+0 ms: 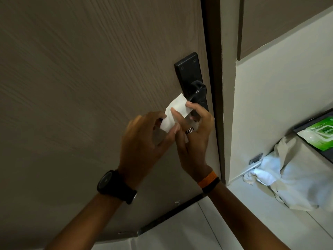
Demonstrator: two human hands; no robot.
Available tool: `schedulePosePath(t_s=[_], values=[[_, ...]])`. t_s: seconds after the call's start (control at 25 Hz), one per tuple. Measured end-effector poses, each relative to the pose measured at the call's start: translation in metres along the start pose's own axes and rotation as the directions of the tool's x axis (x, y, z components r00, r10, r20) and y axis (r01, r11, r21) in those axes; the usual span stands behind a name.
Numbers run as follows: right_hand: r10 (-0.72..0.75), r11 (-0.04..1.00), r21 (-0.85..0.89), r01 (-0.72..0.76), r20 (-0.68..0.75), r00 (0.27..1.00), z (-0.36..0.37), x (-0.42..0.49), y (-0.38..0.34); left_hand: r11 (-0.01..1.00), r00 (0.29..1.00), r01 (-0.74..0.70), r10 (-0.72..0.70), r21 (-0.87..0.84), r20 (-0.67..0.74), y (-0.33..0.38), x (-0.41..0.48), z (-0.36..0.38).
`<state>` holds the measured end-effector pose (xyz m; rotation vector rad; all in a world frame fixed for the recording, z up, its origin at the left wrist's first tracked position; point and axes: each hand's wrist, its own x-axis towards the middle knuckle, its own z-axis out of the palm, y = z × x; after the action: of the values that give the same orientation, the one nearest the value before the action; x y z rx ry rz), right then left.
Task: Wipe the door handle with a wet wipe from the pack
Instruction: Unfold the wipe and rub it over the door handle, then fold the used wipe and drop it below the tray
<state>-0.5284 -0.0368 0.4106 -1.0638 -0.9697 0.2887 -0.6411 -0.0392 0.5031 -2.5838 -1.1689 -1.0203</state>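
Right now both hands are up at the door, working a small white wet wipe (175, 112) just below and left of the black lever door handle (197, 92) on its black backplate (189, 73). The left hand (142, 139), with a black watch (112, 185) on its wrist, pinches the wipe's lower end; the right hand (194, 136), with a ring and an orange wristband (207, 177), has its fingers (177, 117) closed on the upper part. The sheet looks limp, thin and damp, so I'd judge it will drape and cling rather than hold a shape; best gripped by its edges, then wrapped around the lever. The handle itself is rigid and smooth, perhaps slick once wet. The green wet wipe pack (320, 136) lies off to the right, beside crumpled pale cloth (295, 175).
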Motion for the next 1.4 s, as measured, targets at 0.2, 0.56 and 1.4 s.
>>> schedulePosePath(t_s=[0.2, 0.56, 1.4], values=[[0.062, 0.996, 0.076, -0.055, -0.080, 0.995, -0.004, 0.013, -0.007, 0.990, 0.982, 0.136, -0.138, -0.026, -0.127, 0.008, -0.008, 0.013], [0.135, 0.990, -0.067, -0.123, 0.229, 0.964, -0.077, 0.006, 0.001, 0.953, 0.989, 0.127, -0.143, -0.274, -0.041, 0.037, -0.033, 0.033], [0.884, 0.399, -0.047, -0.916, -0.247, 0.398, -0.566, 0.066, 0.318, 0.844, 0.884, 0.222, 0.038, -0.489, 0.466, 0.366, -0.055, 0.560]])
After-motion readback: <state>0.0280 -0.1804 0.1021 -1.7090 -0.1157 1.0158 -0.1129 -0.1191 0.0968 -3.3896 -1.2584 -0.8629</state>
